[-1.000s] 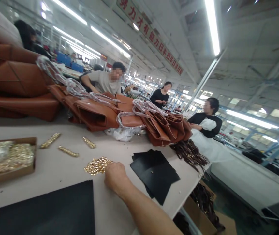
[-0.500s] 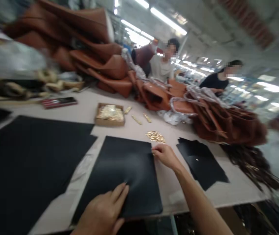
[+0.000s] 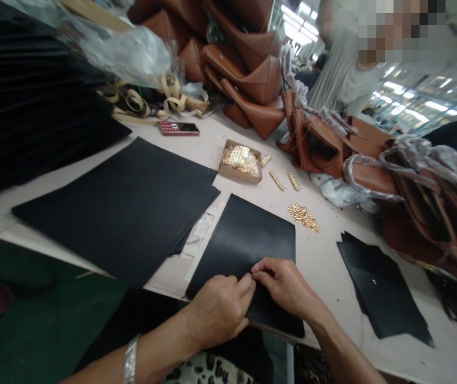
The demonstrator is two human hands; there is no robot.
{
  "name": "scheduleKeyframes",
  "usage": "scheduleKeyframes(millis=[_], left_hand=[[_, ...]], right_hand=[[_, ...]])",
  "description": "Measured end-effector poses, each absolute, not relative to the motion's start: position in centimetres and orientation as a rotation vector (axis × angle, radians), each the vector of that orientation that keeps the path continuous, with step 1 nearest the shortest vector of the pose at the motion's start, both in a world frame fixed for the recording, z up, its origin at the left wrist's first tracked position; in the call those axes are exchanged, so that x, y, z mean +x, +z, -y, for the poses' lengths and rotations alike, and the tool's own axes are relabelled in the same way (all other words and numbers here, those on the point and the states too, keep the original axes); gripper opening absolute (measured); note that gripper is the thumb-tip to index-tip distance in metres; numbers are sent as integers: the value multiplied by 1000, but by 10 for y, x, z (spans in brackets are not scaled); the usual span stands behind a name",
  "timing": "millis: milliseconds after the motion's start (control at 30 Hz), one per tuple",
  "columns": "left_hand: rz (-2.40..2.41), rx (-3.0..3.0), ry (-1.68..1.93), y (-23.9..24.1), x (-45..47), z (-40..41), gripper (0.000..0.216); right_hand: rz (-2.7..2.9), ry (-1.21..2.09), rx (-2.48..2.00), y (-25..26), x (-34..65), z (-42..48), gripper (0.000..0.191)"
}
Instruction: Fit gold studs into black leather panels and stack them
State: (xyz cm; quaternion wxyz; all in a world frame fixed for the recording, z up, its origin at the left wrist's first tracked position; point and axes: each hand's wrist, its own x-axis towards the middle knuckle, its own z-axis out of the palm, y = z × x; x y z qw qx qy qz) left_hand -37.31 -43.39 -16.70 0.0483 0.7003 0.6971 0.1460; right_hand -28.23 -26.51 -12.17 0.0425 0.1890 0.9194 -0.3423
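By the near edge of the counter (image 3: 320, 261) lies a black panel (image 3: 248, 234), over which the left hand (image 3: 222, 306) and right hand (image 3: 282, 285) meet, fingertips pinched narrow, anything between them hidden, with gold pieces (image 3: 304, 217) piled farther from that edge.

Far left, a phone (image 3: 179, 128) is lying near curled tan strips (image 3: 174, 100), clear plastic (image 3: 136, 56) is bunching behind them, and brown bags (image 3: 258, 80) are stretching along the far side.

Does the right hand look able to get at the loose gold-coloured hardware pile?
Probably yes: nothing visible blocks the way from the right hand, over the black panel, to the gold-coloured pile.
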Motion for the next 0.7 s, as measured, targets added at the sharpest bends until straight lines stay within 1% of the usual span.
scheduleKeyframes(millis=[233, 400, 700], left_hand=[[-2132, 2120, 472, -167, -373, 433, 54], [-2116, 2136, 453, -169, -373, 434, 51], [-2090, 2125, 437, -170, -375, 431, 55]], right_hand=[[-2766, -876, 617, -116, -293, 266, 16], [-2665, -912, 630, -112, -300, 261, 17], [-2509, -931, 616, -113, -316, 251, 14]])
